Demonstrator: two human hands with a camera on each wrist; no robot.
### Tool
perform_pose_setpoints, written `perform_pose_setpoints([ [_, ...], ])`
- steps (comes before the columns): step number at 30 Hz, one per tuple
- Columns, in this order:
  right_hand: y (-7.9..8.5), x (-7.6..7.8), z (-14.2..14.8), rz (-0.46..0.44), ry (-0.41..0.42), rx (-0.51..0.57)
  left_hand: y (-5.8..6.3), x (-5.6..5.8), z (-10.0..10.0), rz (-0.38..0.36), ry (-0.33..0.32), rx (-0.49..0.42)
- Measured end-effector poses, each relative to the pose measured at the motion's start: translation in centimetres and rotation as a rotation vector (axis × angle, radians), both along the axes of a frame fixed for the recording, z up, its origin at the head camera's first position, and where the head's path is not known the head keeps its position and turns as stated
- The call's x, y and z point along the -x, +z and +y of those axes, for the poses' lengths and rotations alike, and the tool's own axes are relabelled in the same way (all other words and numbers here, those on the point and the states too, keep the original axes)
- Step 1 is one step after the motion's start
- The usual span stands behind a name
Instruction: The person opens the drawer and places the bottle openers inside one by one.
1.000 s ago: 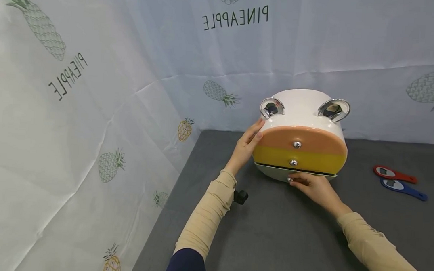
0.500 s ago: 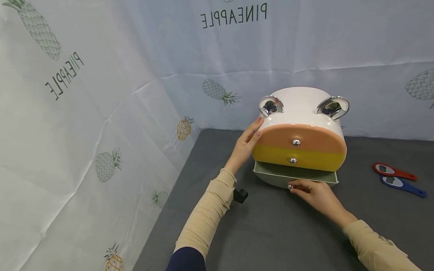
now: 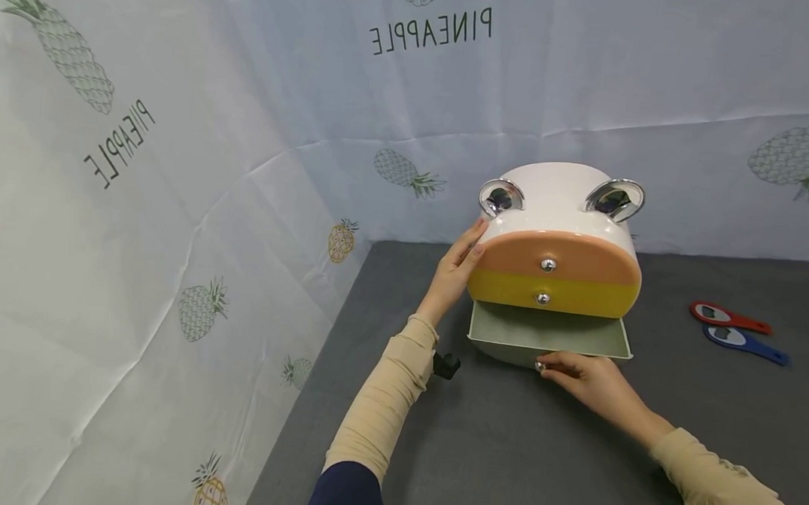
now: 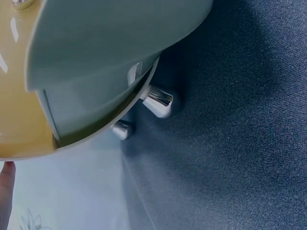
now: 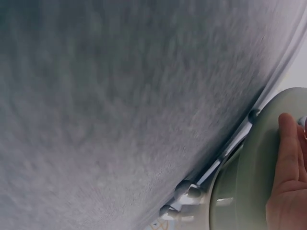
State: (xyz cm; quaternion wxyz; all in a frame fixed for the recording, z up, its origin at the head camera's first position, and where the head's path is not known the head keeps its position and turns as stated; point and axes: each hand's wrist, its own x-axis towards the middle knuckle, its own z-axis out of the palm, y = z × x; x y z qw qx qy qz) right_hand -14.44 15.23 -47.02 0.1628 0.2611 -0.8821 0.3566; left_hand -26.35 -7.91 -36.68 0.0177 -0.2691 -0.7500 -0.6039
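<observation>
A white, rounded drawer cabinet point(image 3: 563, 195) with two silver ear-like trims stands at the back of the table in the head view. Its orange top drawer point(image 3: 594, 261) and yellow middle drawer point(image 3: 582, 296) are closed, while the pale green bottom drawer point(image 3: 502, 351) is pulled out, its visible inside bare. My right hand point(image 3: 595, 383) pinches that drawer's small silver knob point(image 3: 540, 366) between thumb and fingers. On the cabinet's left side rests my left hand point(image 3: 451, 276), fingers extended along the wall. Silver feet point(image 4: 158, 101) show beneath the cabinet in the left wrist view.
To the right of the cabinet lie a red bottle opener point(image 3: 730, 318) and a blue bottle opener point(image 3: 746, 345), close together on the dark grey table point(image 3: 504, 453). Pineapple-printed white cloth point(image 3: 261, 126) hangs behind and at the left.
The green bottom drawer has slid out toward me from nearly closed, my right hand moving with its knob. My left hand has stayed on the cabinet's side.
</observation>
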Motion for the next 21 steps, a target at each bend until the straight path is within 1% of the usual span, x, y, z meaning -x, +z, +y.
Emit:
perform_pose_setpoints([
  [5,0.0,-1.0,-0.3,0.001,-0.002,-0.002,0.0,0.0,-0.1,0.005,-0.001,-0.003],
  [7,0.0,-1.4,-0.5,0.0,-0.014,-0.002,-0.1,0.0,-0.1,0.003,0.002,-0.004],
  [16,-0.2,-3.0,-1.6,-0.005,-0.054,0.045,-0.1,-0.1,0.0,0.003,0.002,-0.006],
  [21,-0.2,-3.6,-1.9,-0.049,-0.099,0.063,-0.1,-0.1,0.0,0.004,0.0,-0.006],
])
